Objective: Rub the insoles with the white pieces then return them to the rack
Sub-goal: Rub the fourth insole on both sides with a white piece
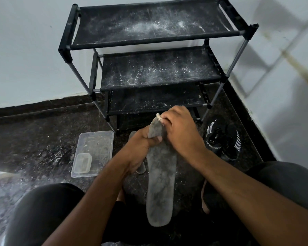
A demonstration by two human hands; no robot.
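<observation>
A long grey insole (160, 183), smeared with white marks, stands upright between my knees. My left hand (140, 148) grips it round its narrow upper part. My right hand (180, 128) pinches a small white piece (158, 117) against the insole's top end. A second grey insole (140, 167) shows partly behind my left hand, near the floor. The black shoe rack (156, 39) stands against the wall ahead, its fabric shelves dusted with white powder and bare of insoles.
A clear plastic box (94, 153) with a smaller tub inside lies on the dark floor to the left. A pair of black shoes (222, 139) with white stripes sits right of the rack. White powder is scattered on the floor at left.
</observation>
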